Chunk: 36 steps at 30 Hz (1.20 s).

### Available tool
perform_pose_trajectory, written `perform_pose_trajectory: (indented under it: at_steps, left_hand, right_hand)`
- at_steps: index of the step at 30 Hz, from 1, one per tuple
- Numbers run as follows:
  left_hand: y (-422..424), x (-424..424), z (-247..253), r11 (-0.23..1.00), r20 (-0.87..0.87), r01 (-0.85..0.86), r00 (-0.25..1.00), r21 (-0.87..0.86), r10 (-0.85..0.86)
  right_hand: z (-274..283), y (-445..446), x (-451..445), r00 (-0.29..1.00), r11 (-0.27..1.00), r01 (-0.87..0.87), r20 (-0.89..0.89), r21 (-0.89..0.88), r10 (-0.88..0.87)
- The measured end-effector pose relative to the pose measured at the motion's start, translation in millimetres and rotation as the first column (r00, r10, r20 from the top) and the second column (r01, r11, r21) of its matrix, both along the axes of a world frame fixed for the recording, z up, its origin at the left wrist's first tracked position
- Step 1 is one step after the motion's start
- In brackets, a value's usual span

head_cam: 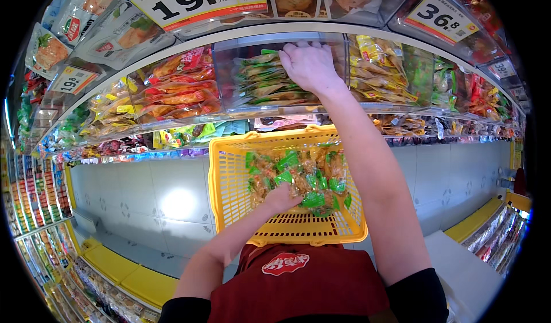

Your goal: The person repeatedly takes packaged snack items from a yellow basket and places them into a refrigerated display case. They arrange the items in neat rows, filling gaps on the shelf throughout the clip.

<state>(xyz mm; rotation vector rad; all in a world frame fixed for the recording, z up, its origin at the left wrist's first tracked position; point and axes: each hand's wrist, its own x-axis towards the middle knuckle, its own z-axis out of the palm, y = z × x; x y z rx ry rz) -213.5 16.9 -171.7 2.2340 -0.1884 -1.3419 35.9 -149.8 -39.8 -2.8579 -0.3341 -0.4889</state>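
Note:
A yellow plastic shopping basket (290, 232) stands before me against the shelf front, holding many clear snack packets with green labels (313, 200). My left hand (282, 199) reaches into it and touches the packets; whether its fingers grip one cannot be told. My right hand (308, 64) lies over a clear shelf bin, on the right part of a stack of green-marked packets (262, 79). Its fingertips are bent over the back of the stack and partly hidden, so a hold on a packet cannot be made out.
Bins of red packets (183, 86) and yellow packets (379, 73) flank the middle bin. Price tags (198, 0) and more packs hang above. A lower shelf with colourful packets (185, 135) runs behind the basket. Yellow-edged shelving (146, 280) stands at lower left.

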Motion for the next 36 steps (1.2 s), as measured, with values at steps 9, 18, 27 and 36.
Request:
perform_pose_trajectory:
  at_steps: [9, 18, 27, 36]
  left_hand:
    - [-31, -54, -73, 0.945, 0.032, -0.177, 0.984, 0.276, 0.175]
    - [-25, -37, -82, 0.938, -0.135, -0.299, 0.936, 0.175, 0.324]
    - [41, -19, -42, 0.644, -0.372, -0.725, 0.684, -0.245, 0.628]
    - [13, 120, 231, 0.673, 0.429, 0.063, 0.813, -0.737, 0.393]
  right_hand:
    - [-3, -2, -2, 0.998, 1.0, 0.019, -0.055, -0.012, -0.02]
    - [-1, -3, -3, 0.998, 1.0, 0.021, -0.056, -0.007, -0.021]
    - [-1, -3, -3, 0.999, 1.0, 0.003, -0.044, 0.021, -0.002]
    - [-4, -6, -2, 0.995, 0.999, 0.018, -0.099, 0.036, -0.014]
